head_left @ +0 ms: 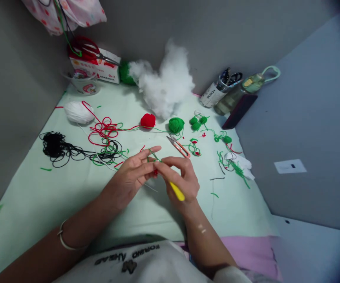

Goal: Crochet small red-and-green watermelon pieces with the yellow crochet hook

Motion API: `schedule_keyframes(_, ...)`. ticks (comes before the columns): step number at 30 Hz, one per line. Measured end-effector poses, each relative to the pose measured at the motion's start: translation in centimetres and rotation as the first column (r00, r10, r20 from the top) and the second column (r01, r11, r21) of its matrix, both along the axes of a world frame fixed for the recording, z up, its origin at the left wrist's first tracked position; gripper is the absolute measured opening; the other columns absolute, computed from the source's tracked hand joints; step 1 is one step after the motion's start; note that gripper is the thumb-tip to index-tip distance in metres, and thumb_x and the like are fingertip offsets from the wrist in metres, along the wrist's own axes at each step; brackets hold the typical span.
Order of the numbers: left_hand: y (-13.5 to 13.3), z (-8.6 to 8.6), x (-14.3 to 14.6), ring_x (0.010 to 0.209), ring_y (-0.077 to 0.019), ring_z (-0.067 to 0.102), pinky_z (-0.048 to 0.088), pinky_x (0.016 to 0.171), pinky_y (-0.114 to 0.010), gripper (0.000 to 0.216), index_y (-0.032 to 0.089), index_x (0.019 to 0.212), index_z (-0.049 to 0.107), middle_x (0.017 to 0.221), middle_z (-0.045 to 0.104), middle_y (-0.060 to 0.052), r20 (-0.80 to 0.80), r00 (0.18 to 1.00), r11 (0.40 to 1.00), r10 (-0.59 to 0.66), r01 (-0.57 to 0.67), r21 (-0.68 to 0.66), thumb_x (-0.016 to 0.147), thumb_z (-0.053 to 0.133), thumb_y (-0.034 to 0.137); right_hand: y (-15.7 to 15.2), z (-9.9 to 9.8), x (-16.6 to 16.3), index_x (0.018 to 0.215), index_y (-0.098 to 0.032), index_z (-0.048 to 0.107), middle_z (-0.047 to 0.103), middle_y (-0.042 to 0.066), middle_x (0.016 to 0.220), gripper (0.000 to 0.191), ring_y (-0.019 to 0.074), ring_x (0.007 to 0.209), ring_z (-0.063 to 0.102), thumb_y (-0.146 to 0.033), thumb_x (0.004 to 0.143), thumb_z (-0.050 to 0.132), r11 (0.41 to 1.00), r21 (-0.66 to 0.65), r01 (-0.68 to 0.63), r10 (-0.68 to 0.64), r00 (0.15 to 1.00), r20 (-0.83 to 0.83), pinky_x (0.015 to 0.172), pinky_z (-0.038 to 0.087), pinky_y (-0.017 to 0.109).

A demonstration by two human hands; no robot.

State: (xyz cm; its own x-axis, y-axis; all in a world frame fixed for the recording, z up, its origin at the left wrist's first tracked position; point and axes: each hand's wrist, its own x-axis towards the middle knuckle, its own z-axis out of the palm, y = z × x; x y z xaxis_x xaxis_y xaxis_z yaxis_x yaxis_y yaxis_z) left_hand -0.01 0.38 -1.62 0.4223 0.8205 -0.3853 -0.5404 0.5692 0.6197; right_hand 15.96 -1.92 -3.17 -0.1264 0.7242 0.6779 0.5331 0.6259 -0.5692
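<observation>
My right hand (182, 177) is closed round a yellow-handled crochet hook (177, 191), its tip pointing at my left fingers. My left hand (133, 173) pinches a small red crochet piece (156, 171) and has green yarn (151, 156) looped over its raised forefinger. The two hands meet above the pale green cloth (70, 188). A red yarn ball (148, 120) and a green yarn ball (176, 124) lie just beyond them, with orange thread snips (178, 146) between.
A white yarn ball (78, 112), tangled red yarn (103, 129) and black yarn (55, 145) lie at the left. White stuffing (165, 84), a box with red scissors (95, 63), a cup (84, 84), a tool jar (217, 92) and a bottle (248, 86) stand at the back. Small green crocheted pieces (198, 122) are at the right.
</observation>
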Motion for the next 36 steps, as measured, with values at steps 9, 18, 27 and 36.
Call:
schedule_keyframes(9,0.6,0.5,-1.1,0.069,-0.0087,0.057,0.048,0.069,-0.019,0.051,0.016,0.129,0.067,0.075,0.063,0.002,-0.057,0.998,1.000,-0.021,0.022,0.022,0.079,0.078,0.015,0.9,0.9,-0.3,0.090,-0.021,0.073,0.069,0.002,0.077,0.019,0.0133,0.060,0.062,-0.034,0.096,0.062,0.871,-0.406,-0.278,-0.097,0.712,-0.695,0.054,0.053,0.028)
schedule_keyframes(18,0.0,0.2,0.1,0.072,-0.0093,0.059,0.047,0.070,-0.020,0.056,0.019,0.130,0.065,0.083,0.067,0.000,-0.125,0.988,0.986,0.089,-0.070,0.148,0.077,0.081,0.019,0.3,0.2,-0.8,0.109,-0.028,0.075,0.072,0.004,0.093,0.024,0.0167,0.084,0.069,-0.014,0.095,0.062,0.994,-0.107,0.013,-0.034,0.979,-0.202,0.072,0.059,0.033)
schedule_keyframes(27,0.5,-0.9,-0.2,0.073,-0.0080,0.058,0.050,0.069,-0.018,0.028,0.017,0.107,0.079,0.091,0.068,-0.003,0.040,0.999,0.999,0.032,-0.031,-0.025,0.078,0.078,0.018,0.7,0.6,-0.5,0.100,-0.025,0.076,0.072,0.004,0.088,0.020,0.0163,0.077,0.067,-0.017,0.097,0.058,0.983,-0.185,-0.019,-0.061,0.908,-0.414,0.069,0.058,0.033)
schedule_keyframes(36,-0.1,-0.2,0.1,0.082,-0.0107,0.066,0.051,0.076,-0.020,0.034,0.022,0.114,0.075,0.094,0.073,-0.001,-0.104,0.993,0.989,0.057,-0.042,0.141,0.080,0.079,0.019,0.9,0.7,-0.6,0.094,-0.025,0.078,0.074,0.003,0.091,0.013,0.0143,0.077,0.066,-0.026,0.094,0.066,0.901,-0.385,-0.199,-0.083,0.794,-0.602,0.072,0.054,0.030)
